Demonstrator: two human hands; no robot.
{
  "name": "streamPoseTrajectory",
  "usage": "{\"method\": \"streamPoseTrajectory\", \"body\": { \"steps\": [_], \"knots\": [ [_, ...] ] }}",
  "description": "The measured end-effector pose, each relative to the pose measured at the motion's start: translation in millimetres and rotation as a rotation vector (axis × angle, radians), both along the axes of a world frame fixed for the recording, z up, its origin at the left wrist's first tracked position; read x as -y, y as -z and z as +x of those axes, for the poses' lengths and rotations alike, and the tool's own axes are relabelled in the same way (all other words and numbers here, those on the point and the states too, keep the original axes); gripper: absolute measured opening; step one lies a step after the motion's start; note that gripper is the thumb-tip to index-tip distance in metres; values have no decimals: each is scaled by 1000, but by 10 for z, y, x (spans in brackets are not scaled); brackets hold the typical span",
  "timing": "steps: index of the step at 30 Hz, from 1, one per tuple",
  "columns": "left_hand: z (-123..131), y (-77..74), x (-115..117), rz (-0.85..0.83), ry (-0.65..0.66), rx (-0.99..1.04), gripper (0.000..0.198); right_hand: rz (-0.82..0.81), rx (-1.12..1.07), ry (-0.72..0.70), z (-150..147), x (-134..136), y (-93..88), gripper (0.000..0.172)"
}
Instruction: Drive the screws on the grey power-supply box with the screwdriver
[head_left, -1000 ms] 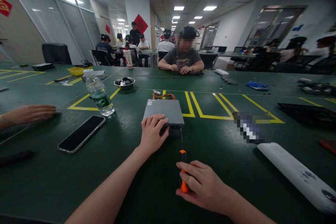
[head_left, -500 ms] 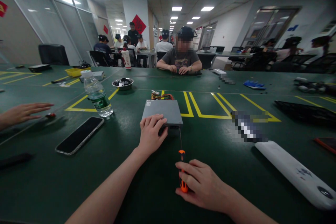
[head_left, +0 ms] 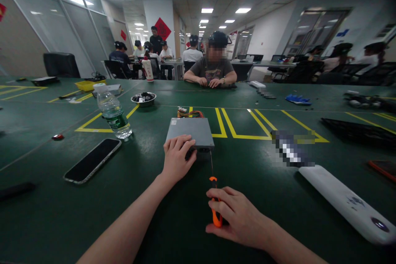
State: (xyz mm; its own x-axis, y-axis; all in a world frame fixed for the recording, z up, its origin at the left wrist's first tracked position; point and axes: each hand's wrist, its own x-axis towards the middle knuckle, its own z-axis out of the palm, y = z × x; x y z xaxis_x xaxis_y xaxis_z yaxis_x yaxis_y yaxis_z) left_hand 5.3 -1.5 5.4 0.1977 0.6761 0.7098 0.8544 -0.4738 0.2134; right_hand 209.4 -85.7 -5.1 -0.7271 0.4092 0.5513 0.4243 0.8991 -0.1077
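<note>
A grey metal computer power supply (head_left: 191, 128) lies on the green table in front of me, its bundle of coloured wires (head_left: 194, 114) at the far side. My left hand (head_left: 178, 154) grips its near left part, fingers over the top and thumb at the near face. An orange and black screwdriver (head_left: 217, 216) is held by its handle in my right hand (head_left: 232, 216). Its thin shaft points away from me, with the tip at the near face, close to the right corner. Whether the tip sits in a screw is too small to tell.
A water bottle (head_left: 113, 111) and a phone (head_left: 93, 161) are on the left, near a small red object (head_left: 57, 137). Further back stands a metal bowl (head_left: 144, 99) of dark parts. A long white device (head_left: 343, 202) lies on the right. Another person (head_left: 213, 66) sits opposite.
Another person's hand at the left has gone out of view, leaving the small red object on the table. My hands, the power supply and the screwdriver stay nearly where they were.
</note>
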Motion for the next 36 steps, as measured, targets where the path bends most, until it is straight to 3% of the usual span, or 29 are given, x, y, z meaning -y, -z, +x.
{"method": "streamPoseTrajectory", "body": {
  "steps": [4,13,20,24,29,36],
  "knots": [
    [0,-4,3,-1,-3,-3,20,-75,84,18,15,9,-58,35],
    [-3,4,0,-10,0,-2,21,83,3,-24,-2,1,-33,30],
    [-3,-2,2,-13,2,-3,20,-25,61,12,20,21,-84,35],
    [-2,1,2,-11,-3,-2,21,67,106,-6,24,25,-107,31],
    [3,9,-1,-6,-1,5,21,154,2,-12,22,4,-49,29],
    [-2,6,-3,-13,0,4,21,53,17,11,37,27,-61,34]
  ]
}}
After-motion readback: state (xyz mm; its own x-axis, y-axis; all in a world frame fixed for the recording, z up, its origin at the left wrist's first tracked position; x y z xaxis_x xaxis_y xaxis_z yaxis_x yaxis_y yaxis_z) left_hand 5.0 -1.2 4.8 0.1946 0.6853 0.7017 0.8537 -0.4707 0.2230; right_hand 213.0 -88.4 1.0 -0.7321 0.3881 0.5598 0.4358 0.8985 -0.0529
